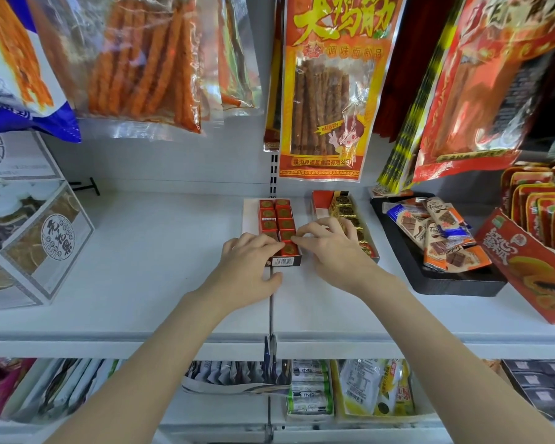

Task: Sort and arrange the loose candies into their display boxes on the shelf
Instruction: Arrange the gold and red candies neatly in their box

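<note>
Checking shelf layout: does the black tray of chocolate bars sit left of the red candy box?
No, the black tray sits right of the red candy box, beyond the gold candy box.

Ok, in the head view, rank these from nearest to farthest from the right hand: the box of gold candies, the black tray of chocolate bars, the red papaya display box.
From the right hand:
1. Box of gold candies, partly under the hand's fingers.
2. Black tray of chocolate bars, further right on the shelf.
3. Red papaya display box, at the far right edge.
</note>
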Demonstrator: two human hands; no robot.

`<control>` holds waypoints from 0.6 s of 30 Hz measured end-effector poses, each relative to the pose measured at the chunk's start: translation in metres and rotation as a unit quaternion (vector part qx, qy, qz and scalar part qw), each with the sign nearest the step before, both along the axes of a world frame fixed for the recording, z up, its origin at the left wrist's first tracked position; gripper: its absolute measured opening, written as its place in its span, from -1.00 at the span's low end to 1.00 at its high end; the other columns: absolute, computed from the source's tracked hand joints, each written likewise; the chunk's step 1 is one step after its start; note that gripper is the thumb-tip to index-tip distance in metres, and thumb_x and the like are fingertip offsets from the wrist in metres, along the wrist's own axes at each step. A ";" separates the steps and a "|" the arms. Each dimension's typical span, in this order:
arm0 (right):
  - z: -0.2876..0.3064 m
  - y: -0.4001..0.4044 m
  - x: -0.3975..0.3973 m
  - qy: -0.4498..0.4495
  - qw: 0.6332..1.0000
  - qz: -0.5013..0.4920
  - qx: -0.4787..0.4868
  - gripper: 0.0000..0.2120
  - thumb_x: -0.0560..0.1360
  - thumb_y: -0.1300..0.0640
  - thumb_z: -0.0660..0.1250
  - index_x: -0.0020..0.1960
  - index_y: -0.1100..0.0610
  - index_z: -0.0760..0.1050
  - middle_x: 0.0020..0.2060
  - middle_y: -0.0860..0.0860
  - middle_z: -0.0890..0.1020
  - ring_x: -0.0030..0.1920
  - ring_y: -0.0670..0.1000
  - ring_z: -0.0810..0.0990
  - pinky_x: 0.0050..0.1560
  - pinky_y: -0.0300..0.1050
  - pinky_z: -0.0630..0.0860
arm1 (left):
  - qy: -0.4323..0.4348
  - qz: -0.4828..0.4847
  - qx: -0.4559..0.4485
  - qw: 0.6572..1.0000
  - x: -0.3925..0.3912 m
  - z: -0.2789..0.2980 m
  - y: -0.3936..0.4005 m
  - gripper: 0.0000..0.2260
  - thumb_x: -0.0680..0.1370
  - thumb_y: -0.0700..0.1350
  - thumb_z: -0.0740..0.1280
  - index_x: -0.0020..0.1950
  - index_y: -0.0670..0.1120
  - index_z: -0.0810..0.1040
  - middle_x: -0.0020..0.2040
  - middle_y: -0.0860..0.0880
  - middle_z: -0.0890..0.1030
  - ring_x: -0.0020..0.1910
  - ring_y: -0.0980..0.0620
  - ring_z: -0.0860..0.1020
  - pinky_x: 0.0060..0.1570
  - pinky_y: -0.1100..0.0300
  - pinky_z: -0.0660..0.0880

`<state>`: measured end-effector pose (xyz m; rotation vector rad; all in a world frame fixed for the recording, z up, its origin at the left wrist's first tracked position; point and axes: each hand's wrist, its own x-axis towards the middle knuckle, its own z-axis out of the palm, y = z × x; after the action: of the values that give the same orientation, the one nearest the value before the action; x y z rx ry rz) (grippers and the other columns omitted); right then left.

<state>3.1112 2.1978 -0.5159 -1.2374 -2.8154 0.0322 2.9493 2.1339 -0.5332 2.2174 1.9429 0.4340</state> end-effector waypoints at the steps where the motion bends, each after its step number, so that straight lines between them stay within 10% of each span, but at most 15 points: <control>1: 0.000 0.000 0.000 0.000 1.000 0.000 -0.002 -0.61 0.58 0.17 0.09 0.39 -0.02 0.30 0.33 -0.07 0.32 0.38 0.08 0.13 0.42 0.25 -0.03 | 0.001 -0.001 -0.001 1.000 0.000 0.000 0.000 -0.53 0.54 0.03 0.20 0.45 0.05 0.23 0.36 0.13 0.32 0.34 0.08 0.20 0.32 0.15 0.05; 18: 0.010 0.007 -0.001 0.086 0.994 -0.043 -0.048 -0.60 0.55 0.29 0.14 0.34 0.01 0.39 0.33 -0.08 0.41 0.40 0.02 0.17 0.43 0.13 -0.02 | -0.056 0.025 0.047 0.997 -0.013 0.008 -0.001 -0.67 0.54 -0.10 0.23 0.32 -0.03 0.44 0.24 0.03 0.47 0.23 0.01 0.37 0.24 0.14 0.22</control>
<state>3.1105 2.2049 -0.5060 -1.3049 -2.6394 0.2583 2.9362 2.1330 -0.5252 2.1513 1.9610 0.6558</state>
